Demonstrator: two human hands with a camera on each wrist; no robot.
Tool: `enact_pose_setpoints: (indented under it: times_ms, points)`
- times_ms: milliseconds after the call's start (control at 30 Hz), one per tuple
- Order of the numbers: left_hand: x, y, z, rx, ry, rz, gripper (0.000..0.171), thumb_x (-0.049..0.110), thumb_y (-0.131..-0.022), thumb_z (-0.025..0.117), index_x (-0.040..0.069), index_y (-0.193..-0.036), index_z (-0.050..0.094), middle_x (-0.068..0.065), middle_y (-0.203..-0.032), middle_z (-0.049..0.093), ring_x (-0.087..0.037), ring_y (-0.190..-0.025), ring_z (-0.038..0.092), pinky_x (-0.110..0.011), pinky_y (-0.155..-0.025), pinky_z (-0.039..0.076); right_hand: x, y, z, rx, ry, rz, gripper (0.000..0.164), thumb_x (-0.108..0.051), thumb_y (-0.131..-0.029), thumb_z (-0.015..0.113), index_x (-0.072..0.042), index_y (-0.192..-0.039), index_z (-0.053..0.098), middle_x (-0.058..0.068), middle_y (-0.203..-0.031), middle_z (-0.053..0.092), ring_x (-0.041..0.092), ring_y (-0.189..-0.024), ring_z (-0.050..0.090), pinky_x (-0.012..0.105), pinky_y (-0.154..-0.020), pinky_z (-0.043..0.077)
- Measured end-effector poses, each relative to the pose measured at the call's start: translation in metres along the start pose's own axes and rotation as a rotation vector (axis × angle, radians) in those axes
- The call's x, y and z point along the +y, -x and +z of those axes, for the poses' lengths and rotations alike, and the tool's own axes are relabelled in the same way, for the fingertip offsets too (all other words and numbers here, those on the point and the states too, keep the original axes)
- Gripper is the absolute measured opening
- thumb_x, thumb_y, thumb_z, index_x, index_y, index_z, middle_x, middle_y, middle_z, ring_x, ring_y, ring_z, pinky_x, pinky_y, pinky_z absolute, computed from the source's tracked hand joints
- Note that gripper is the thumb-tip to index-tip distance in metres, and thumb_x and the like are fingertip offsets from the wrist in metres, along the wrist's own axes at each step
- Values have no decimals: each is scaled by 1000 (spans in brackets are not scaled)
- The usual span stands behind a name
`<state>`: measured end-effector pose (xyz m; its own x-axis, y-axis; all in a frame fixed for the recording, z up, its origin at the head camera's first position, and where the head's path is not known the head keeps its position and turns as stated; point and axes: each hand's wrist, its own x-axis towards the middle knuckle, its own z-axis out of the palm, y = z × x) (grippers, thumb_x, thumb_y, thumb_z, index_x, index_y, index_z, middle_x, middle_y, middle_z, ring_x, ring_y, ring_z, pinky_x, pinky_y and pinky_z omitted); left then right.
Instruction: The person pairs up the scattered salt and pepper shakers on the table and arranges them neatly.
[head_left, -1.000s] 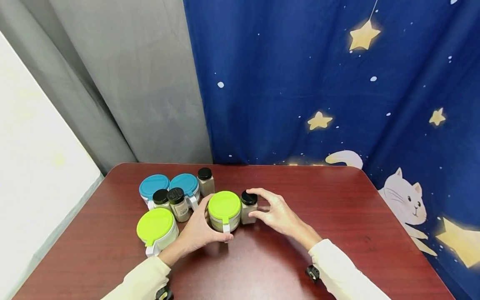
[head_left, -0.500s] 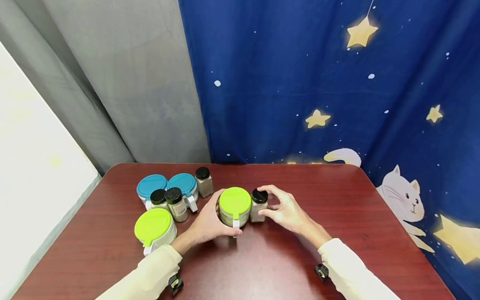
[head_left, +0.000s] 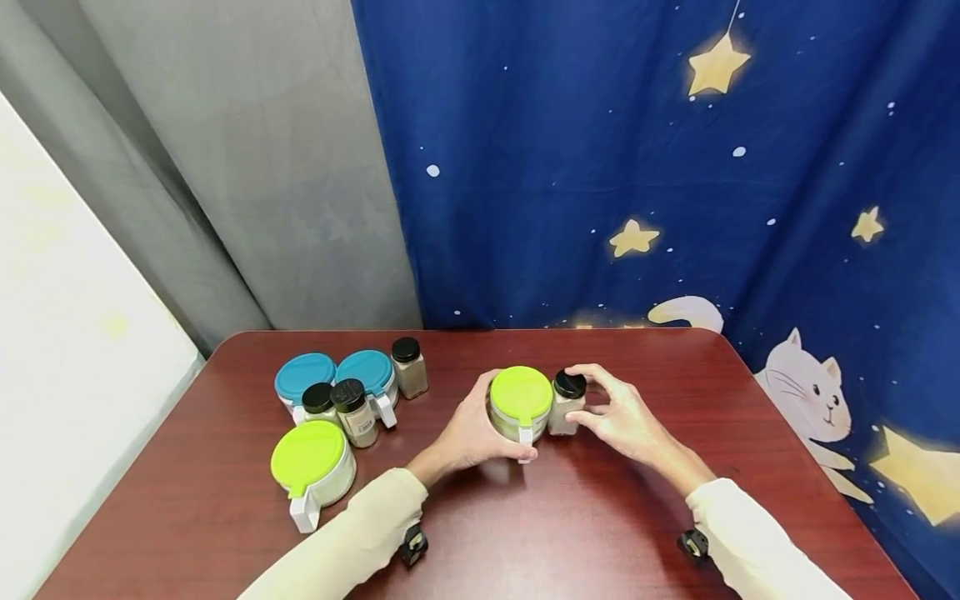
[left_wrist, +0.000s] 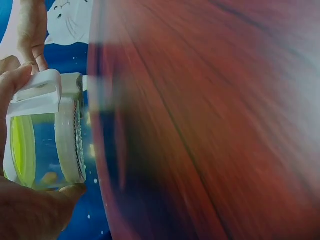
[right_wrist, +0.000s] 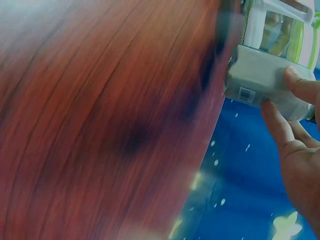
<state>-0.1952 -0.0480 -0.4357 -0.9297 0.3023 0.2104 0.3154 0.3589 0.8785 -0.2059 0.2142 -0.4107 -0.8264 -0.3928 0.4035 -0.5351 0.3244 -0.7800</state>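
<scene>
My left grip (head_left: pixel 474 429) is curled round a lime-lidded jar (head_left: pixel 521 392), the thumb at its white handle (head_left: pixel 526 434). Just to that jar's right, my right grip (head_left: pixel 626 422) pinches a black-capped bottle (head_left: pixel 564 414), one fingertip at the cap (head_left: pixel 569 384) and the thumb on the body; a small barcode label (right_wrist: pixel 246 95) shows on the bottle. Well to the left of the held jar, on a dark red tabletop (head_left: pixel 480 525), are a second lime-lidded jar (head_left: pixel 307 457), a pair of blue-lidded jars (head_left: pixel 366 368) and three more black-capped bottles (head_left: pixel 411 375). Beyond the held jar hangs a blue curtain (head_left: pixel 517 225) printed with yellow stars (head_left: pixel 633 238) and, farther to its right, a white cat (head_left: pixel 806 392).
</scene>
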Motion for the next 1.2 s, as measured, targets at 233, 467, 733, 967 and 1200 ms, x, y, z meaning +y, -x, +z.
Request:
enact_pose_setpoints:
  times_ms: [233,467,733,967,1200]
  points:
    - [1,-18,23,-16,-41,36,116,33,-54,103,15,-148,38,3,-127,60,-13,-114,57,-38,-99,46,13,10,-20,22,40,-6,59,5,-81,83,-8,-133,58,15,-123,65,33,-107,66,38,-82,57]
    - [4,-34,44,-19,-90,83,116,36,-53,103,15,-148,39,3,-126,61,-12,-111,58,-34,-95,48,27,17,-37,42,67,-10,61,8,-80,82,-4,-134,57,18,-124,64,33,-106,66,29,-82,56]
    - [10,-53,65,-19,-81,72,113,35,-54,103,14,-146,40,5,-124,60,-10,-110,58,-31,-94,48,37,19,-57,71,102,1,63,11,-78,82,-3,-133,56,20,-123,64,22,-104,67,20,-81,53]
    - [18,-65,78,-25,-56,65,108,33,-55,102,13,-142,43,5,-122,61,-9,-107,58,-28,-93,47,45,21,-70,91,85,12,64,15,-78,80,0,-134,55,24,-125,61,2,-104,63,18,-81,53]
    - [19,-76,91,-29,-23,43,108,30,-54,103,13,-142,43,6,-120,61,-7,-106,58,-26,-94,46,54,22,-79,106,98,20,64,16,-78,79,1,-135,54,27,-126,61,-3,-105,61,16,-82,52]
